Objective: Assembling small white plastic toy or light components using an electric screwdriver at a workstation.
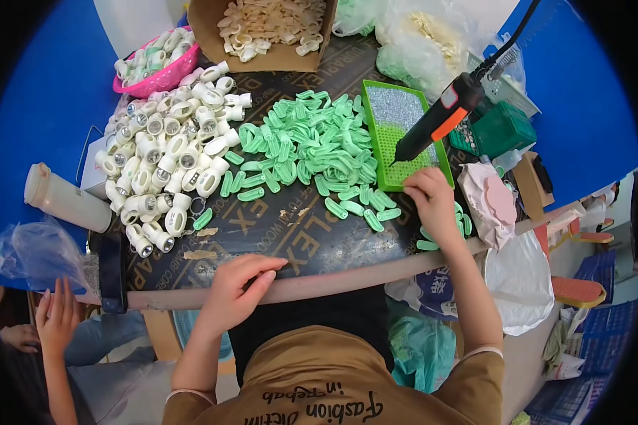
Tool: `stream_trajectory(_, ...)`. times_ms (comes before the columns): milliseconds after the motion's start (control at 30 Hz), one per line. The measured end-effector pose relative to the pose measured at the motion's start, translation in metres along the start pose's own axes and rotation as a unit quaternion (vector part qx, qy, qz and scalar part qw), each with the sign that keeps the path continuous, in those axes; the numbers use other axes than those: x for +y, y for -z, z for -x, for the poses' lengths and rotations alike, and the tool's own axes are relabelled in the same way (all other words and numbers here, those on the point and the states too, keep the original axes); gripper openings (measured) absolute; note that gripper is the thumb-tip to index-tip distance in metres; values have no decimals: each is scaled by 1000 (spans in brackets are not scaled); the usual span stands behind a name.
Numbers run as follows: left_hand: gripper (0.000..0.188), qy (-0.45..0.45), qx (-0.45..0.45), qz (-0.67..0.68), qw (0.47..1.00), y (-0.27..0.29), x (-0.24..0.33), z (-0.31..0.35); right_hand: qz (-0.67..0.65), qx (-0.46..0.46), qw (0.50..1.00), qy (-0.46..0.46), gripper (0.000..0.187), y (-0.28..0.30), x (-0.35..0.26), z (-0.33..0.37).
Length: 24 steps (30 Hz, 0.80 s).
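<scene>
while the dark table [347, 248] is carrying white lamps [177, 145] heaped at left, green plastic pieces [312, 134] are lying mid-table, just beside a green tray [371, 134]. a black screwdriver [432, 124] is hanging over the tray. the left hand [239, 287] is hanging over the near edge, thumb and forefinger apart; the right hand [432, 203] is holding its fingertips together at the tray's rim, whether gripping anything i cannot tell.

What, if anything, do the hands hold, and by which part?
Left hand: nothing visible. Right hand: at the perforated green tray; any hold cannot be told.
</scene>
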<state>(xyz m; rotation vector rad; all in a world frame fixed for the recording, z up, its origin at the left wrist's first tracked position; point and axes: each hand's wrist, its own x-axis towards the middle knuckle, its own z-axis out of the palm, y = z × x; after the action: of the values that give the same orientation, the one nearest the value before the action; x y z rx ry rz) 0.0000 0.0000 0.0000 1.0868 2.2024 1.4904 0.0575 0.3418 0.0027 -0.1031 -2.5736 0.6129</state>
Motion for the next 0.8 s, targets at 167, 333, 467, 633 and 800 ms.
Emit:
stream_trajectory(167, 19, 3, 15, 1, 1000, -2, -1, -1, -34, 8, 999, 29, 16, -5, -32, 26)
stream_trajectory(333, 19, 18, 18, 7, 1000, -4, -3, 1, -92, 48, 994, 31, 27, 3, -51, 47)
stream_trajectory(467, 18, 25, 28, 21, 999, -2, -4, 1, -32, 253, 953, -166, 19, 35, -31, 74)
stream_trajectory(633, 17, 63, 35, 114, 991, -3, -11, -3, -16, 184, 953, -239, 12, 36, -13, 111)
stream_trajectory(800, 16, 97, 53, 165, 980, -1, -12, -4, 72, 104, 989, -74, 14, 10, -29, 108)
